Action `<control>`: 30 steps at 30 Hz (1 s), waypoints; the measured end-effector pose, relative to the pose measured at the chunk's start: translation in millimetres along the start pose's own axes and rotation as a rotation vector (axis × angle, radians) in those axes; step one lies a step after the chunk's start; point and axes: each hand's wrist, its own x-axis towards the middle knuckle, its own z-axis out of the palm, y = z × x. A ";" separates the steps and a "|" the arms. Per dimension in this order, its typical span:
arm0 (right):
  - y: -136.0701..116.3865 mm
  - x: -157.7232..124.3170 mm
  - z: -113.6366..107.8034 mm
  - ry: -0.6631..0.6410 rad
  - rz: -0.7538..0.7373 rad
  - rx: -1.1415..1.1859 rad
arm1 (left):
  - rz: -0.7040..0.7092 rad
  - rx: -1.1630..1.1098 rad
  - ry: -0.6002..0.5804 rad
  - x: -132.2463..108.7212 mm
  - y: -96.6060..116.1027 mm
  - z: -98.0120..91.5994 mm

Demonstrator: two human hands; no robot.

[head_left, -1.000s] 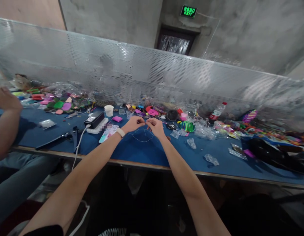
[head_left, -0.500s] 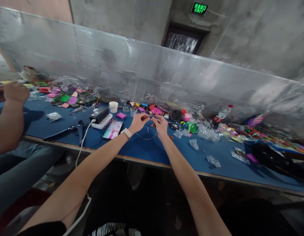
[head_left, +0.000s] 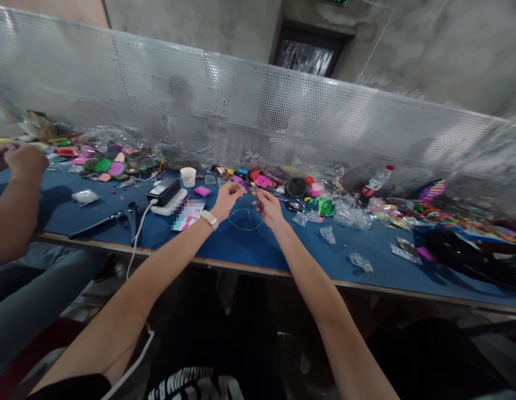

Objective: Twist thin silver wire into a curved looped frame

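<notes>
My left hand (head_left: pixel 227 201), with a pale band on its wrist, is closed in a pinch above the blue table (head_left: pixel 241 250). Close by on the right, my right hand (head_left: pixel 268 208) pinches as well, thumb against fingers. From the fingertips a thin pale string (head_left: pixel 246 229) hangs in a wide loop, with one strand running down its middle. Whether it is thread or fine wire I cannot make out, nor any small piece between the fingertips. Left of my wrist lies a phone (head_left: pixel 191 214), its screen partly blurred.
A white cup (head_left: pixel 188 177), a black box (head_left: pixel 163 191) with a white cable and a pink packet (head_left: pixel 202 191) lie left. Colourful pieces and clear bags line the perforated metal screen (head_left: pixel 241 111). A bottle (head_left: pixel 377 183) stands right. Another person's hand (head_left: pixel 26 162) works far left.
The view has tipped down a little, so the table sits higher and the exit sign is nearly out of frame. My fingertips are slightly further apart, with the loop still hanging beneath.
</notes>
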 end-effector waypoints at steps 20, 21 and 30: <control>5.3 -2.3 -15.2 -0.031 -0.403 -0.727 | 0.135 0.957 -0.398 -2.7 -18.4 -24.8; 4.9 -2.5 -15.1 -0.039 -0.396 -0.727 | 0.120 0.926 -0.426 -2.1 -19.1 -24.7; -3.7 -9.3 -8.7 -0.094 -0.477 -0.738 | 0.073 0.710 -0.250 -2.4 -20.7 -13.4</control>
